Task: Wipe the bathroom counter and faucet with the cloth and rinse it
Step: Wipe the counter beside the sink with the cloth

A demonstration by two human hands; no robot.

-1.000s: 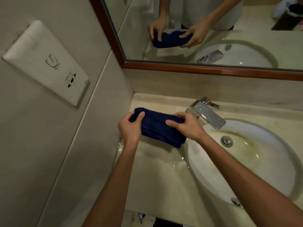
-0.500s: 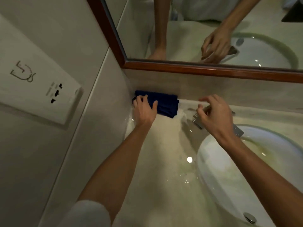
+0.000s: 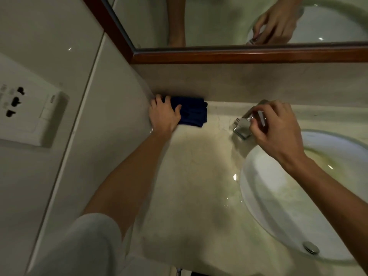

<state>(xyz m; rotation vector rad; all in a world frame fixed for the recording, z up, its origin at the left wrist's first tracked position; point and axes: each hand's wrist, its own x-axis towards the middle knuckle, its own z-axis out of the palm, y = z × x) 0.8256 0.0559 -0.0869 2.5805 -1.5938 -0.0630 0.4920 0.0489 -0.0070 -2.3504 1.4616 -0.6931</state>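
A folded dark blue cloth (image 3: 192, 114) lies in the back left corner of the pale marble counter (image 3: 195, 176), against the backsplash. My left hand (image 3: 164, 115) presses flat on its left part, fingers spread. My right hand (image 3: 278, 128) is curled over the chrome faucet (image 3: 244, 127) and grips its top; the faucet's far part is hidden under the hand. The white basin (image 3: 278, 196) sits at the right.
The side wall on the left carries a white socket plate (image 3: 29, 114). A wood-framed mirror (image 3: 219, 54) runs above the backsplash and reflects both arms. An overflow fitting (image 3: 310, 248) sits on the basin's near wall. Water drops glint on the counter near the basin.
My left hand carried the cloth from the counter's middle to the back corner and pressed it down. My right hand let go of the cloth and closed on the faucet.
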